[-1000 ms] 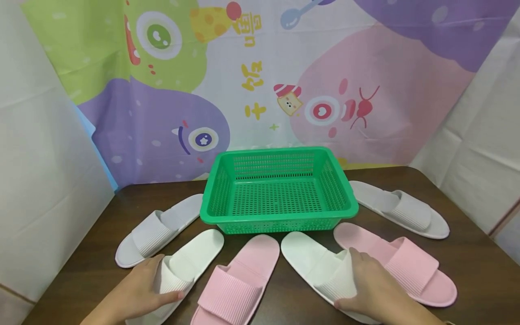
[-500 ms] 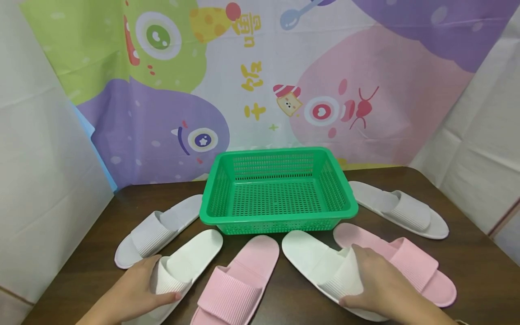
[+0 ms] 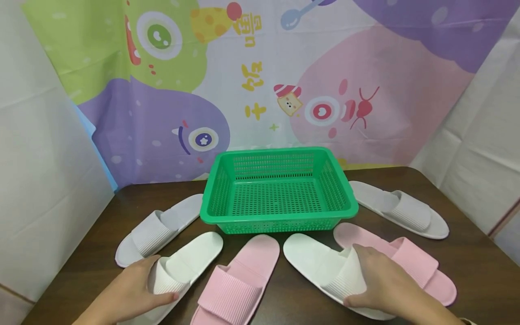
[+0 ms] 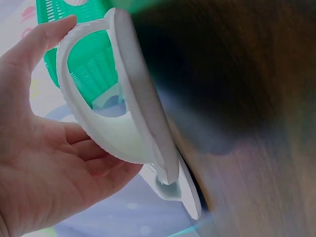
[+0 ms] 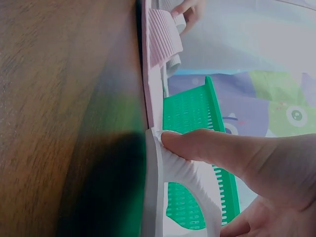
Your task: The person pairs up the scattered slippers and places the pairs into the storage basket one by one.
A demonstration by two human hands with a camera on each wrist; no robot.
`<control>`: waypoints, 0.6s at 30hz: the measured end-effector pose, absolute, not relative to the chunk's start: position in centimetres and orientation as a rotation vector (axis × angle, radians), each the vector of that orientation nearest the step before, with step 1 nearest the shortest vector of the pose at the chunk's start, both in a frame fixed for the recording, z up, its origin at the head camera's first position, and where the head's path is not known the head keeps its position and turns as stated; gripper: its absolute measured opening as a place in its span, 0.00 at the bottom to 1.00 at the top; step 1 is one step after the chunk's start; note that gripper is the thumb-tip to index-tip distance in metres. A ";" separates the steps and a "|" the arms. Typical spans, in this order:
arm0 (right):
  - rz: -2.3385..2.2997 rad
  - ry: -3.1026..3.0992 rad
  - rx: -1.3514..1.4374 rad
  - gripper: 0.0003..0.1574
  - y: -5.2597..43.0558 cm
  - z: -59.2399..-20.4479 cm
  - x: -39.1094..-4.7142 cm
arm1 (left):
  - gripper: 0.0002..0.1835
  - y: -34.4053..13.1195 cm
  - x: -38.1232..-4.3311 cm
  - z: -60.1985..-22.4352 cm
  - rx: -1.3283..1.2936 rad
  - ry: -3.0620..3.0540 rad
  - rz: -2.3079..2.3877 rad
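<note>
My left hand point(image 3: 126, 291) spans the ribbed strap of a white slipper point(image 3: 195, 253), thumb on one side and fingers on the other. In the left wrist view that slipper point(image 4: 143, 98) stands edge-on beside the wood, the thumb on its strap and the fingers curled under the strap's far side. A second white slipper point(image 3: 313, 259) lies right of centre, and my right hand point(image 3: 382, 280) grips across its strap. From the right wrist view, the thumb presses the strap point(image 5: 185, 170) near the sole; most of the other fingers are out of view.
A green mesh basket point(image 3: 280, 216) stands at the back middle with nothing in it. One pink slipper point(image 3: 231, 289) lies between the hands, another point(image 3: 418, 266) beyond the right hand. Grey slippers point(image 3: 152, 234) point(image 3: 410, 212) flank the basket on the brown table point(image 3: 300, 302).
My right hand and its white slipper have shifted slightly right. The left hand and its slipper have slid a little left and toward me. Basket and other slippers stay put.
</note>
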State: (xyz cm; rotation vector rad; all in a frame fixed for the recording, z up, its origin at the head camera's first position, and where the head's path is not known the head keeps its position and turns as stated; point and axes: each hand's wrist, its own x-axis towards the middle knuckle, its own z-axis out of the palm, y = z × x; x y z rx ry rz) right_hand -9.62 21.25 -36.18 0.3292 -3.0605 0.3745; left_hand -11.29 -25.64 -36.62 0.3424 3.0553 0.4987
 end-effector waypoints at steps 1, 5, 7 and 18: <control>0.370 -3.062 0.333 0.66 21.3 -36.1 -9.6 | 0.45 -25.7 -11.3 -36.6 0.345 3.058 0.496; 0.369 -3.061 0.353 0.66 21.3 -35.9 -9.6 | 0.46 -25.8 -11.3 -36.3 0.348 3.058 0.498; 0.369 -3.067 0.345 0.66 21.3 -35.8 -9.6 | 0.46 -25.9 -11.2 -36.2 0.353 3.059 0.496; 0.398 -3.024 0.405 0.62 21.4 -34.9 -9.3 | 0.44 -26.4 -10.5 -35.8 0.428 3.111 0.530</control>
